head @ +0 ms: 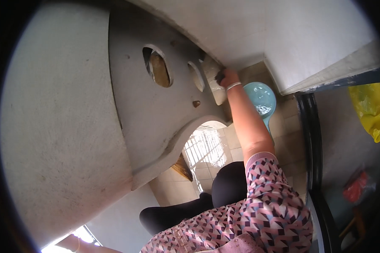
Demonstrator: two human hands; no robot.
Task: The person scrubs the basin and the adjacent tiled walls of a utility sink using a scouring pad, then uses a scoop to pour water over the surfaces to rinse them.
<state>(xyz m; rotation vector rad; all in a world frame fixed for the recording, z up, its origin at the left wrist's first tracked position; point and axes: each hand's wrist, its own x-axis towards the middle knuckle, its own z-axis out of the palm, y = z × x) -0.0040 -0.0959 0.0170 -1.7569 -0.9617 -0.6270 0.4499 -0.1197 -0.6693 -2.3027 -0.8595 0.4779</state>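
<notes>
My right hand [231, 77], with a light bangle at the wrist, reaches down to the wet floor beside the grey panel. Its fingers are closed on a small dark object [220, 77], too little shown to name. Just right of that hand, partly behind my forearm, a light blue plastic dipper [264, 91] with a long handle rests on the floor, with water in it. My left hand [65, 243] is at the lower left edge, close to a bright opening; glare and the picture's rim hide its fingers.
A grey panel [139, 104] with oval holes and an arched edge stands at the left. Water on the floor tiles [205, 145] reflects a barred window. A brown brush-like piece [182, 167] pokes out beneath the panel. Right of a black door frame [310, 142] hangs a yellow plastic bag [372, 107].
</notes>
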